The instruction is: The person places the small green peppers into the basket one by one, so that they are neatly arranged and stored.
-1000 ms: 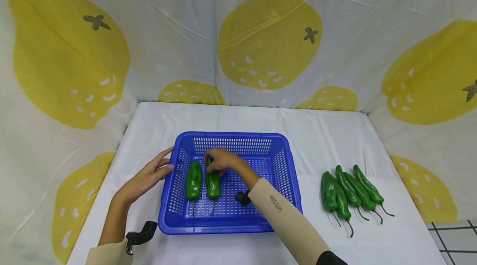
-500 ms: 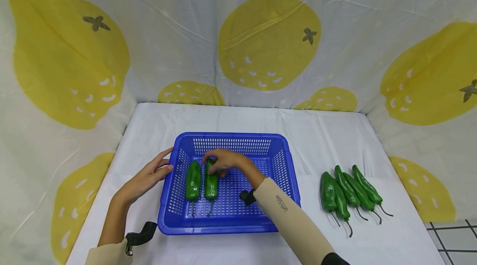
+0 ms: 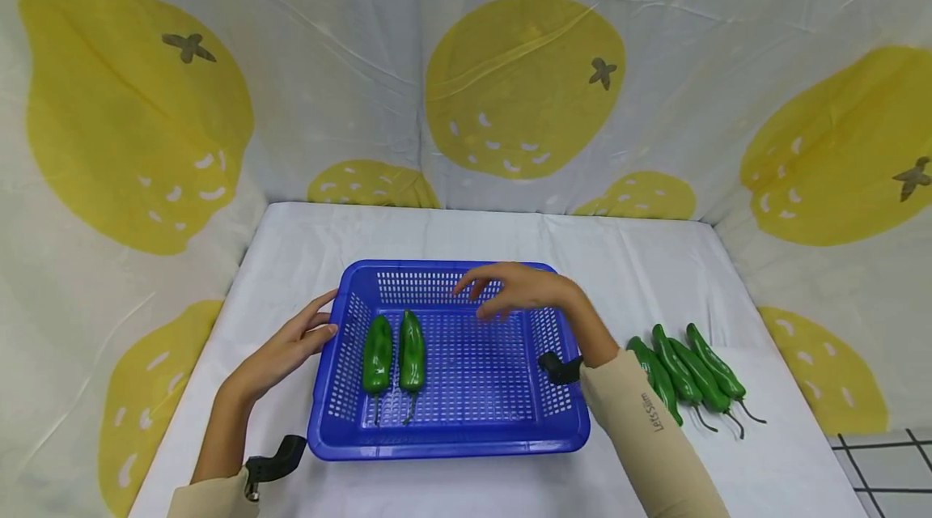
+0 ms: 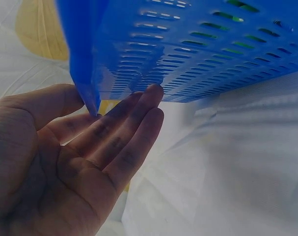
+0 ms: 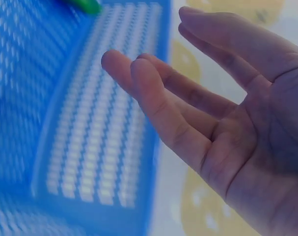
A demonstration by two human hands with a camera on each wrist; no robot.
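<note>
Two green peppers lie side by side in the left part of a blue plastic basket (image 3: 451, 448), stems toward me: a left pepper (image 3: 377, 356) and a right pepper (image 3: 412, 352). My left hand (image 3: 287, 346) rests at the basket's left side, its fairly straight fingers touching the outside of the rim and wall. In the left wrist view the fingers (image 4: 139, 128) lie near the slotted wall. Above the basket's far right part hovers my right hand (image 3: 520, 289), holding nothing, fingers loosely bent and apart. The right wrist view shows its bare palm (image 5: 257, 142).
Several more green peppers (image 3: 692, 376) lie in a group on the white cloth right of the basket, partly covered by my right sleeve (image 3: 648, 429). A lemon-print curtain (image 3: 349, 97) stands behind and at both sides of the table.
My right hand has let go of the right pepper in the basket and moved right and up, away from it. That pepper shifted slightly left beforehand. The left hand stays in place.
</note>
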